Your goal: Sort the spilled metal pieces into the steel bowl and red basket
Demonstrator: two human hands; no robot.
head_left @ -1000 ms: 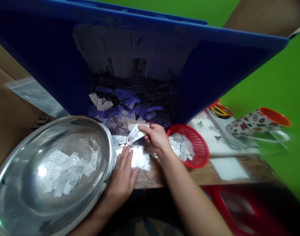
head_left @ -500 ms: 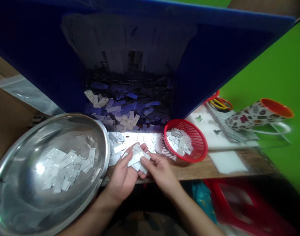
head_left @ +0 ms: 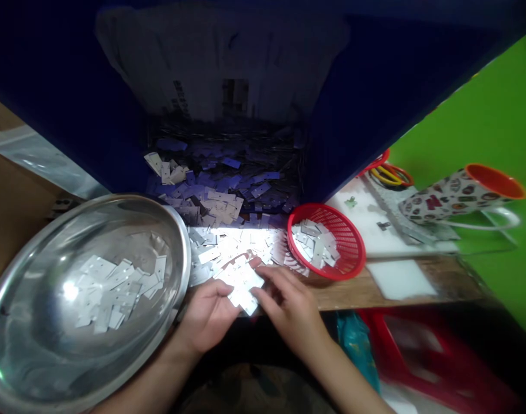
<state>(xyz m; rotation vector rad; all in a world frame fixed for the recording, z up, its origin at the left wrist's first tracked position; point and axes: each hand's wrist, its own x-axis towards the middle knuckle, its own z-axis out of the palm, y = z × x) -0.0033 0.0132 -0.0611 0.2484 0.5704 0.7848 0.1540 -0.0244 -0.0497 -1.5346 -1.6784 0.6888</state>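
Note:
My left hand [head_left: 206, 313] is cupped palm up at the table's front edge, holding a small stack of thin silver metal plates [head_left: 240, 284]. My right hand [head_left: 291, 305] lies beside it with its fingertips pinching the top plates of that stack. Just beyond both hands, a loose heap of the same plates [head_left: 228, 230] spills from a big blue bin [head_left: 94, 126] lying on its side. A steel bowl [head_left: 38, 356] with several plates in it sits at my left. A small red basket [head_left: 351, 253] with plates in it stands to the right.
A patterned mug with an orange inside [head_left: 456, 198] lies on its side at the right, on a white sheet. Yellow and red rings [head_left: 387, 175] lie behind it. A clear plastic bag [head_left: 42, 164] is at the left. A red crate [head_left: 422, 356] sits below the table edge.
My right hand came back from the heap with plates and met my left hand, which lifted off the table. Both hands now hold the stack nearer my body.

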